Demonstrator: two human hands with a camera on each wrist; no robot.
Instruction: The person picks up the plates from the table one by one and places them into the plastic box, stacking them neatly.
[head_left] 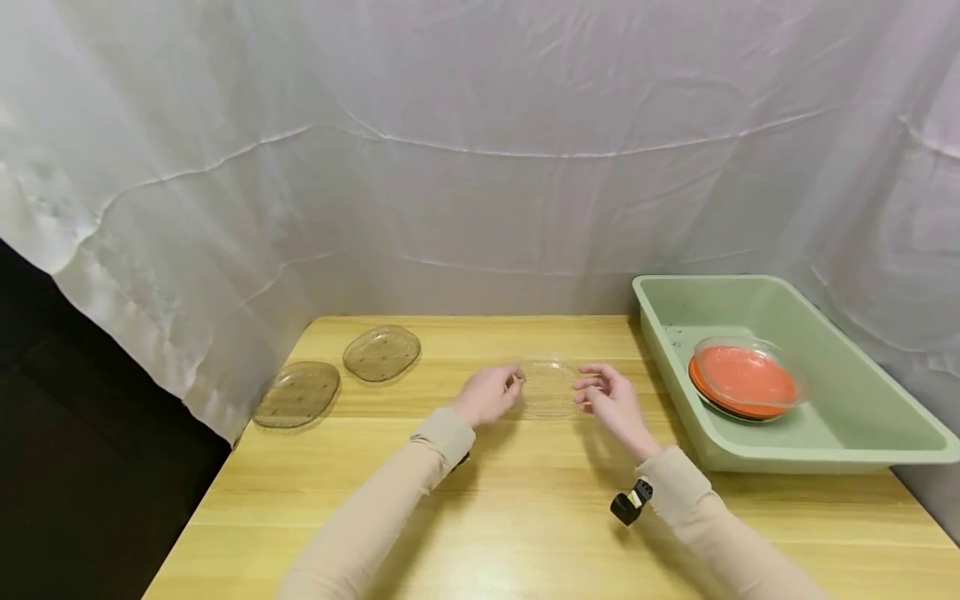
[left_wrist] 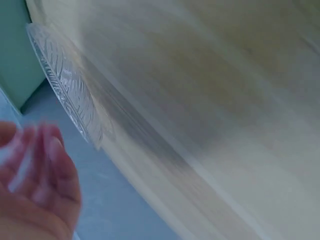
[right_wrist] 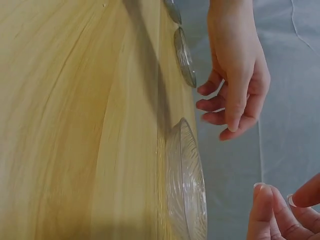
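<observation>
A clear glass plate [head_left: 549, 390] with a ridged pattern lies on the wooden table. My left hand [head_left: 491, 393] is at its left side and my right hand [head_left: 611, 404] at its right, fingers loosely bent. Seen from the right wrist, the left hand [right_wrist: 239, 90] hovers above the table, apart from the plate [right_wrist: 187, 185], holding nothing. The right hand's fingertips [right_wrist: 262, 200] show beside the plate, also with nothing between them. In the left wrist view, the blurred left hand [left_wrist: 42, 180] is near the plate's ridged underside or face [left_wrist: 67, 82].
Two brownish see-through plates, one farther back [head_left: 382, 353] and one nearer the left edge [head_left: 298, 393], lie on the table [head_left: 525, 517]. At the right stands a green basin [head_left: 832, 454] holding stacked orange plates [head_left: 705, 392] with a clear dish [head_left: 799, 387] on top. A pale curtain [head_left: 480, 208] hangs behind.
</observation>
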